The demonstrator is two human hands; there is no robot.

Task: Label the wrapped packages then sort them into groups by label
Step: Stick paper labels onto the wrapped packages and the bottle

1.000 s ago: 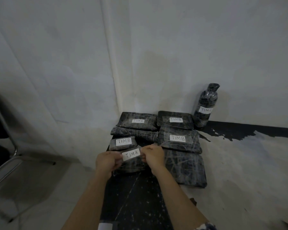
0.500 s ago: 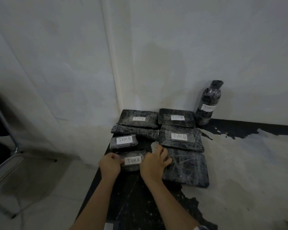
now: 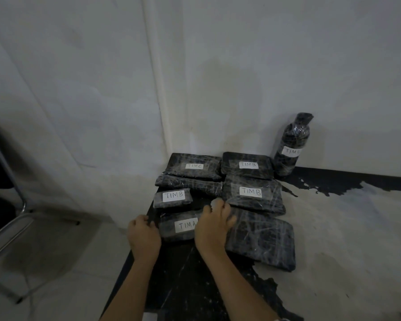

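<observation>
On the table [image 3: 183, 274] in a white corner [image 3: 159, 93], the TIMA package [image 3: 175, 229] lies near-left, left hand [image 3: 144, 237] fingers [image 3: 148, 224] gripping its end, right hand [image 3: 212, 230] curled over the other, hold undeterminable; labelling judged in hand, the bare package [image 3: 262, 242] alongside needing a label next.

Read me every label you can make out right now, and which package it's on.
"TIMC": back-left package
"TIMB": back-right package
"TIMB": middle-right package
"TIMB": small left package
"TIMA": front package
"TIM", last letter unreadable: wrapped bottle
No label shows on the long package or the large front-right package.
</observation>
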